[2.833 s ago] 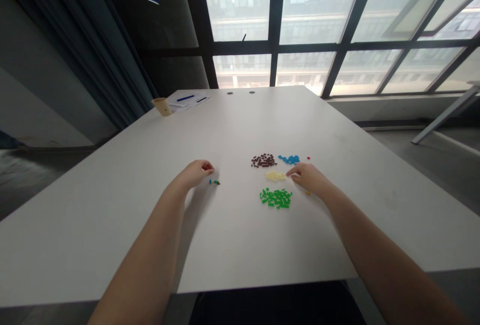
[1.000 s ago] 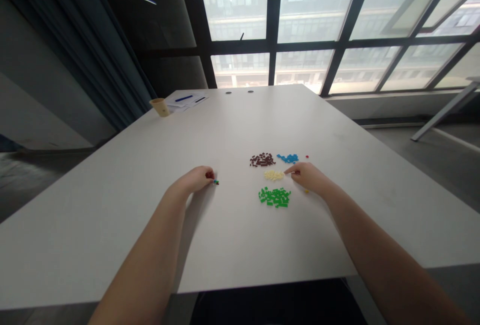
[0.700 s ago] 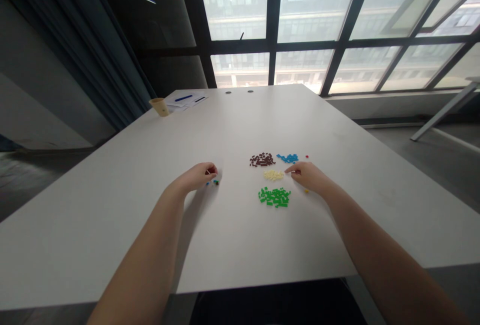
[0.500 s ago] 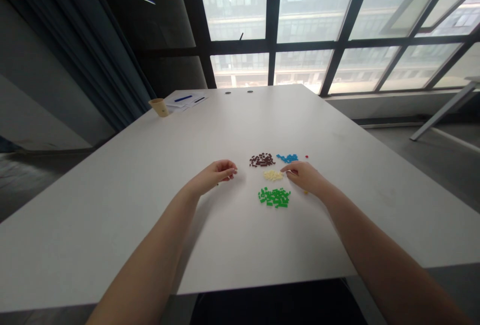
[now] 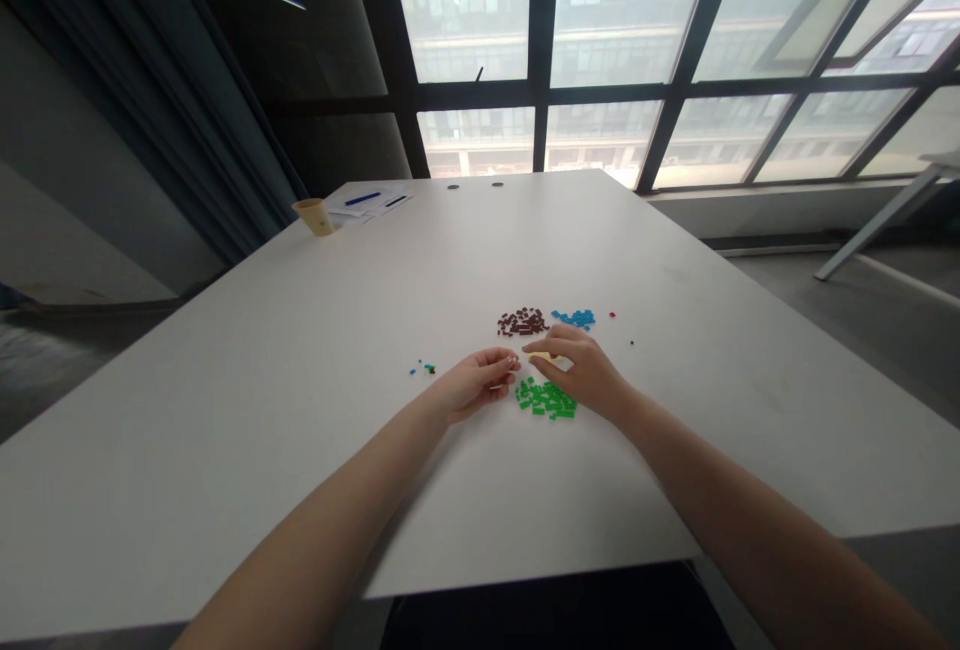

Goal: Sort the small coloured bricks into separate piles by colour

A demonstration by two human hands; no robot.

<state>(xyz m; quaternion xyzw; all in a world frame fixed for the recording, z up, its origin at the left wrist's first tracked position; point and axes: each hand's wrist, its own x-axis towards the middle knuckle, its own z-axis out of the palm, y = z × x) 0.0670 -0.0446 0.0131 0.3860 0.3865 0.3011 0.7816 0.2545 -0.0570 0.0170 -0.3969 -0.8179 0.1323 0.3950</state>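
My left hand (image 5: 484,382) is closed in a pinch on a small toy brick piece (image 5: 514,360), whitish and too small to make out well. Just to its right, my right hand (image 5: 581,365) is curled, thumb and forefinger tips close together and pointing at the left fingertips. Whatever lies between those tips is too tiny to tell. Under the right fingers, a pile of cream bricks (image 5: 553,358) is mostly covered. Green bricks (image 5: 544,400) lie nearer me, partly behind the right hand. Brown bricks (image 5: 523,321) and blue bricks (image 5: 576,318) lie beyond the hands.
Several tiny mixed pieces (image 5: 429,368) lie left of my left hand. A red piece (image 5: 612,315) and a dark piece (image 5: 632,342) lie to the right. On the white table (image 5: 480,250), a paper cup (image 5: 315,218) and papers with a blue pen (image 5: 363,199) stand far left.
My left hand has moved right, uncovering the mixed pieces on its left. My right hand has shifted slightly left, over the cream bricks, and uncovered the dark piece. The hands are now nearly touching.
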